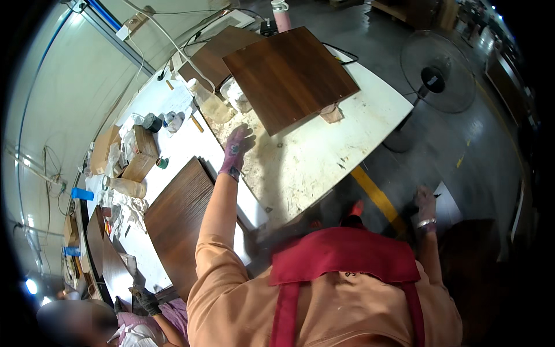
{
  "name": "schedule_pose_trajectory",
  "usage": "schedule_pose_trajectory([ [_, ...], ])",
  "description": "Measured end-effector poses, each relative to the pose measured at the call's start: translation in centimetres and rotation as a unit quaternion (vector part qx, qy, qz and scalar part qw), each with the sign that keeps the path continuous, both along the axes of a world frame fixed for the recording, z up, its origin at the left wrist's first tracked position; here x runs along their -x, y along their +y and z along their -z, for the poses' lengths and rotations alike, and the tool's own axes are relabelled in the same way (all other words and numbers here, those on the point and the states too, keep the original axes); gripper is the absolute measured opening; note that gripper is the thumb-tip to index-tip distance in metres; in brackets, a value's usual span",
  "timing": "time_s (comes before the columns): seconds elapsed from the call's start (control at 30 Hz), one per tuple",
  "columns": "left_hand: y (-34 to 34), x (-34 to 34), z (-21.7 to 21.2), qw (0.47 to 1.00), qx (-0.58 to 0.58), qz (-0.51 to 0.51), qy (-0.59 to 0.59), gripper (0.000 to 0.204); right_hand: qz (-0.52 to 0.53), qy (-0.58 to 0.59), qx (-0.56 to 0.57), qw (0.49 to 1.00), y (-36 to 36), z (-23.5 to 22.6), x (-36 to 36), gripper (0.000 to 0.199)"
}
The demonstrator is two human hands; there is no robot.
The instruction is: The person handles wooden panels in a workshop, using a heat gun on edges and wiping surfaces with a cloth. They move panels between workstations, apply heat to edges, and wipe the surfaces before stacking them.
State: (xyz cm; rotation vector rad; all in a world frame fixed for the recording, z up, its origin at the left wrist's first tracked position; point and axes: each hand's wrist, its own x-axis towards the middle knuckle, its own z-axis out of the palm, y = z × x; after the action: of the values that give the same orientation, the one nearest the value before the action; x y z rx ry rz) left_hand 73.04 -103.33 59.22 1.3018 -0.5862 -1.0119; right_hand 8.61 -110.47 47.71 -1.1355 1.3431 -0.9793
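Apron (341, 254) in dark red hung over the person's orange top at the near edge. Out to the right, away from the table (324, 150), the right hand (426, 203) hung low with a band at the wrist; whether its fingers were curled or loose could not be told. The left hand (236, 149), in a worn pinkish glove, lay flat on the dusty white tabletop, fingers spread and gripping nothing. Just left of that arm lay a dark panel (176, 222), and past it a plastic jar (124, 187) tipped on its side, its contents unclear. A small wooden box (140, 153) sat close behind, with a dark tin (152, 122) farther on. Beyond the left hand a clear bottle (211, 105) leaned over, holding pale liquid. A large brown board (289, 75) rested raised above the tabletop just past the hand, covering much of the far end. A pink flask (281, 15) stood at the far edge. A floor fan (437, 80) stood off the table's right side. At lower left a co-worker's dark glove (148, 302) showed.
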Motion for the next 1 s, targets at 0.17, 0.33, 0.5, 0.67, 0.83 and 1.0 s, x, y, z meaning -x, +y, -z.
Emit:
schedule_pose_trajectory([
  [0.17, -4.3, -1.1, 1.9, 0.998, -0.034, -0.047, 0.021, 0.058, -0.085, 0.041, 0.176, 0.98, -14.6, -8.5, -11.6, 0.016],
  [0.33, -10.8, -1.3, 0.8, 0.99, -0.042, -0.112, 0.079, 0.035, -0.211, -0.018, 0.144, 0.967, -29.9, -10.8, -20.5, 0.026],
  [0.5, -12.8, -0.9, 1.9, 0.979, -0.075, -0.188, 0.03, 0.035, -0.315, 0.121, 0.297, 0.893, -42.2, -10.3, -31.8, 0.041],
  [0.67, -12.6, -2.3, 4.5, 0.952, -0.093, -0.293, 0.004, 0.031, -0.318, 0.129, 0.173, 0.923, -45.4, -12.7, -42.3, 0.066],
  [0.83, -14.2, 1.1, 1.3, 0.939, -0.017, -0.343, 0.021, 0.016, -0.352, 0.16, 0.066, 0.92, -46.1, -12.0, -48.0, 0.062],
  [1.0, -14.1, 3.7, -0.9, 0.919, 0.005, -0.384, -0.094, 0.034, -0.273, -0.017, 0.107, 0.956, -46.5, -12.4, -46.6, 0.055],
])
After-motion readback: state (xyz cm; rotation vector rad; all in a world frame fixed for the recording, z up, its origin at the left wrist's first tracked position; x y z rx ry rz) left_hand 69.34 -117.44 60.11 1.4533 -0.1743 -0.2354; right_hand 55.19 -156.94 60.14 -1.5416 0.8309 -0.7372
